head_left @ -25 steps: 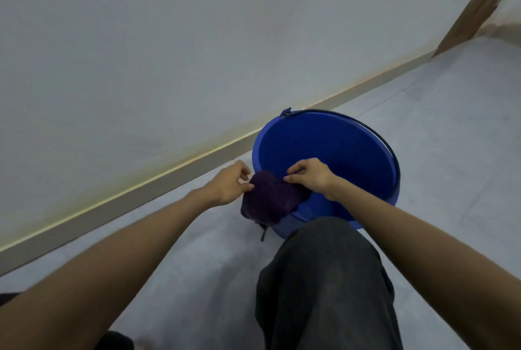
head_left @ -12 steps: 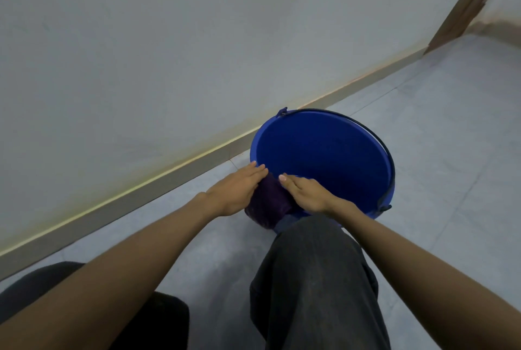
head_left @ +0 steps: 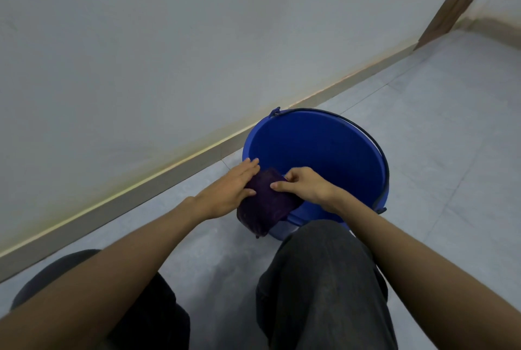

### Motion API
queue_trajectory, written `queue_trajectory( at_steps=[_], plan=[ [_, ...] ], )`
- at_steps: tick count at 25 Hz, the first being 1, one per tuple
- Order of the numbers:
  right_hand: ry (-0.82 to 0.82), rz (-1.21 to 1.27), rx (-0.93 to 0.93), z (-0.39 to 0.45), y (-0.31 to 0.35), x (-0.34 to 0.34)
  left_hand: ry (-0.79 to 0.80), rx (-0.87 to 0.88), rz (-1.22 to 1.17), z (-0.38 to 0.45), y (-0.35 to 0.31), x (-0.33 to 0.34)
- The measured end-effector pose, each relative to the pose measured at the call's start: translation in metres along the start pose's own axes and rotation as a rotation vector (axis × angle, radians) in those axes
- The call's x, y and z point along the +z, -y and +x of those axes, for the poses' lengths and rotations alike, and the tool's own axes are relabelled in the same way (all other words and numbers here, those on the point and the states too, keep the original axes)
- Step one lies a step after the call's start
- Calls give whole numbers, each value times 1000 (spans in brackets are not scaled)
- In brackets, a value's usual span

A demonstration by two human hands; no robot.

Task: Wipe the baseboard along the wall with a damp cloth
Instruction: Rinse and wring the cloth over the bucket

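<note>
- Purple cloth [head_left: 266, 203], folded into a thick pad, hangs over the near rim of a blue plastic bucket [head_left: 324, 152], part of it draped down the outside wall.
- My left hand [head_left: 229, 190] lies flat against the cloth's left side, fingers straight and together, pressing rather than gripping.
- My right hand [head_left: 303, 185] pinches the cloth's upper edge between thumb and curled fingers, just inside the bucket's rim.
- Blue bucket stands on the pale grey floor [head_left: 437, 124], near the baseboard [head_left: 141, 189]; whether the two touch I cannot tell.
- Dark handle [head_left: 384, 163] of the bucket lies down along the far and right rim.
- Beige baseboard runs along the foot of the grey-white wall [head_left: 169, 39], from lower left up to a brown door frame [head_left: 456, 3] at upper right; a yellowish line marks its top edge.
- Both my knees, in dark trousers [head_left: 324, 287], fill the lower part of the frame; the right one sits just before the bucket.
- Bucket's contents cannot be made out.
</note>
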State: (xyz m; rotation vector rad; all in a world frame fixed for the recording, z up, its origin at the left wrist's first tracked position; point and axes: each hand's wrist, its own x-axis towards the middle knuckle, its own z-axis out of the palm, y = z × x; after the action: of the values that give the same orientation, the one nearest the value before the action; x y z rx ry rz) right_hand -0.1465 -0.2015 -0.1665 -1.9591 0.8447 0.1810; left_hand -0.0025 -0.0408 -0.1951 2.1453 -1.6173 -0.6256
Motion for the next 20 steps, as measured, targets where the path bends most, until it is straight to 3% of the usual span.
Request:
queue_trajectory(
  at_steps=[3, 6, 12, 15, 18, 20],
  plan=[
    [66, 32, -128, -9, 24, -8, -16, -121, -301, -4, 0, -5],
    [161, 60, -221, -26, 52, -15, 56, -131, -562, -17, -1, -20],
    [323, 233, -212, -44, 77, -23, 107, -176, -871, -43, 1, -65],
    [259, 176, -108, -35, 59, -27, 27, -247, -725, -35, -4, -65],
    [-55, -23, -45, -15, 17, -19, -208, -322, -416, -10, -23, -32],
    [-194, -68, -55, -10, -6, -12, -329, -272, -186, 1, -37, -8]
  ],
)
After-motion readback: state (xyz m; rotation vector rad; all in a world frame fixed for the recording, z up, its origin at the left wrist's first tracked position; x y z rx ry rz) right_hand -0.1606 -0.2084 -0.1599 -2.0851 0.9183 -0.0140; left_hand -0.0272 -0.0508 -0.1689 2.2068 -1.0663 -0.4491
